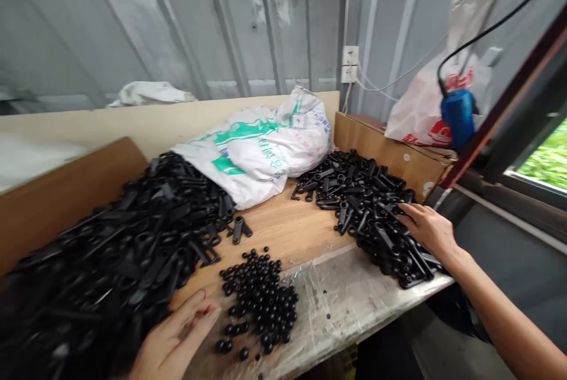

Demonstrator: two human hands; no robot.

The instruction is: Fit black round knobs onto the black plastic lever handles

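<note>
Low in the view, my left hand (179, 335) hovers between a large heap of black plastic parts (155, 232) and a cluster of small black balls (261, 294). Its fingers are bent toward the thumb, and whatever they may hold is hidden. On the right, my right hand (427, 227) reaches over a second heap of black parts (363, 197), its fingertips at the heap's edge. Those fingertips are partly lost against the dark parts, so its grip is unclear. A few loose black parts (238, 230) lie near the left heap.
A white sack (266, 146) with green print lies at the back between the heaps. Wooden boards (385, 146) edge the worktop (336, 285). At the right hang a plastic bag (432, 96) and a blue device (458, 117) on a black cable.
</note>
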